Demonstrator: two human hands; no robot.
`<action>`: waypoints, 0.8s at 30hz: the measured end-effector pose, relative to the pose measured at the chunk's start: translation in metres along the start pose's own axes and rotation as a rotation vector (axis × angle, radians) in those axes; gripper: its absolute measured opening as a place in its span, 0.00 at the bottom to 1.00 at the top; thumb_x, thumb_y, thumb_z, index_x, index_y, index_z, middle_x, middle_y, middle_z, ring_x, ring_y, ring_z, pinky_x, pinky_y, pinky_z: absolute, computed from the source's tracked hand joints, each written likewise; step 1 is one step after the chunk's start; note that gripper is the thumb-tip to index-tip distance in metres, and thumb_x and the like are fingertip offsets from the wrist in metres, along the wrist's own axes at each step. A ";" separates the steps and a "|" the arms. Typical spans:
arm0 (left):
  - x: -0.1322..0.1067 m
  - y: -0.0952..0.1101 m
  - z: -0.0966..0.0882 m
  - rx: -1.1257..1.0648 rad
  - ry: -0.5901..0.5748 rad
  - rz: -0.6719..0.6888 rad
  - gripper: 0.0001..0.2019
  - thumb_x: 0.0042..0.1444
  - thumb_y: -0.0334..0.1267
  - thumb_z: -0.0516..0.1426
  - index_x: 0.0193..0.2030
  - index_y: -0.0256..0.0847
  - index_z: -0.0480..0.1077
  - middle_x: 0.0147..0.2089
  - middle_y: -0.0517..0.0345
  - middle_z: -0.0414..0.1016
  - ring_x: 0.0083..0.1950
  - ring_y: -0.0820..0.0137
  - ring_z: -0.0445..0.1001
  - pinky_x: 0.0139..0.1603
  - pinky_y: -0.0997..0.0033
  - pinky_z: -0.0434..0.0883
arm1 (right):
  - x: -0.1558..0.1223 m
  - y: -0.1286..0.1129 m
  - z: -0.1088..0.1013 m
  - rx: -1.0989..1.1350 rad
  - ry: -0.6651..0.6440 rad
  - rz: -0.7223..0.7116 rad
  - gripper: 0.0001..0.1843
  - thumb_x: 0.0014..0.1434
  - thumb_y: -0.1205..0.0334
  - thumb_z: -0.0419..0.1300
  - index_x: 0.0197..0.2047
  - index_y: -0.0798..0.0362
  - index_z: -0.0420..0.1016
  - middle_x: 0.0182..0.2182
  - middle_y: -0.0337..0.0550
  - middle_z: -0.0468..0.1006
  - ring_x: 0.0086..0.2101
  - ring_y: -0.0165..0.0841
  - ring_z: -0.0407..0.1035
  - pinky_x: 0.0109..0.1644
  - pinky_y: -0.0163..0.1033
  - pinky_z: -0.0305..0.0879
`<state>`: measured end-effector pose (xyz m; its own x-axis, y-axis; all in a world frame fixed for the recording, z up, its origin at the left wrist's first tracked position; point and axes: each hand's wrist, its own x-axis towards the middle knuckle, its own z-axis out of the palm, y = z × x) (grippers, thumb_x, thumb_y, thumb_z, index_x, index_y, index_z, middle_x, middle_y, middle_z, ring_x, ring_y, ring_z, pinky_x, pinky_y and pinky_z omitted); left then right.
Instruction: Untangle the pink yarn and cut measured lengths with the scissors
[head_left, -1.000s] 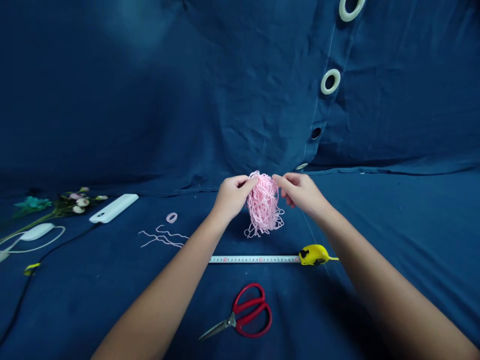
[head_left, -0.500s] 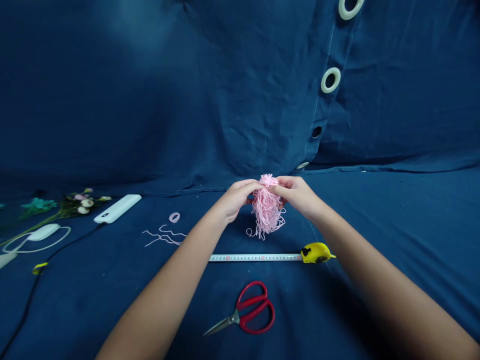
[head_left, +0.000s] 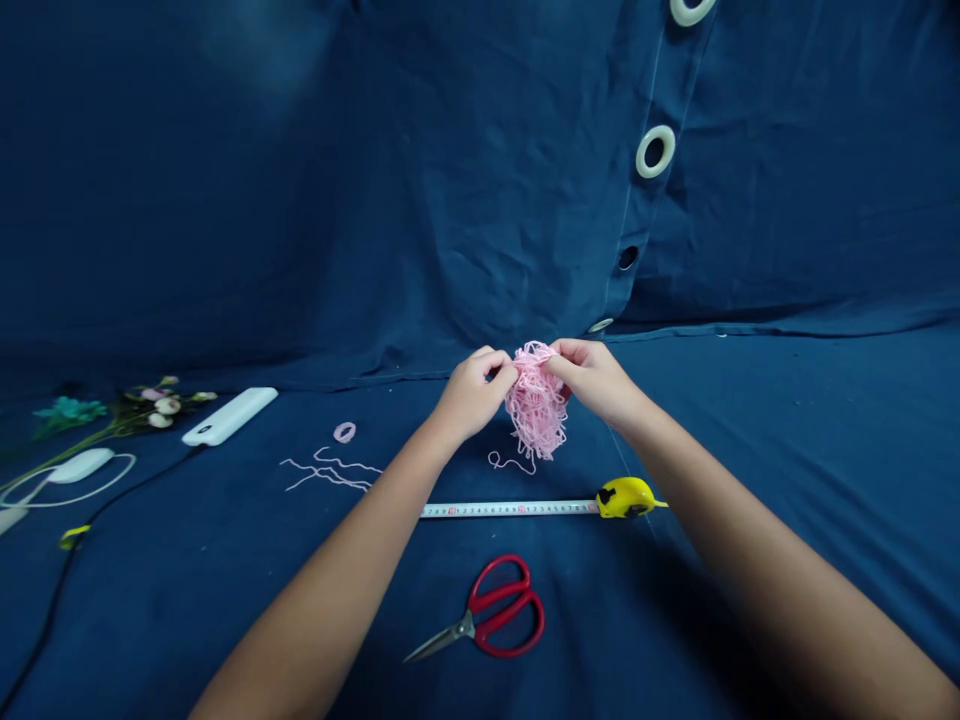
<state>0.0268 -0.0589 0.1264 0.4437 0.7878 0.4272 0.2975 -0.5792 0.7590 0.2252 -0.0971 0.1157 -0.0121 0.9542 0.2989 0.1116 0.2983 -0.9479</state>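
Note:
A tangled bundle of pink yarn (head_left: 535,408) hangs between my two hands above the blue cloth. My left hand (head_left: 473,393) pinches its upper left side with curled fingers. My right hand (head_left: 595,379) grips the upper right side, thumb and fingers closed on the strands. A loose end trails from the bundle down onto the cloth.
A yellow tape measure (head_left: 627,497) lies extended leftward in front of the hands. Red scissors (head_left: 487,620) lie nearer to me. To the left are cut pink yarn strands (head_left: 328,470), a small yarn ring (head_left: 344,432), a white flat device (head_left: 229,416), artificial flowers (head_left: 120,408) and a white cable (head_left: 71,482).
My hands came together on the top of the yarn bundle, then shifted slightly; the bundle is now more bunched and shorter. The view has tilted a little.

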 end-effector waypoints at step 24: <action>-0.009 0.010 -0.002 0.374 0.049 -0.027 0.04 0.54 0.40 0.64 0.34 0.43 0.75 0.32 0.59 0.80 0.32 0.66 0.74 0.32 0.69 0.60 | -0.014 -0.018 0.009 -0.586 0.102 -0.064 0.04 0.54 0.61 0.61 0.29 0.52 0.74 0.24 0.37 0.75 0.26 0.30 0.66 0.29 0.36 0.55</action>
<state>0.0241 -0.0711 0.1314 0.3933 0.8077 0.4393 0.6004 -0.5875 0.5426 0.2146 -0.1157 0.1280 0.0552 0.9191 0.3901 0.6440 0.2658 -0.7174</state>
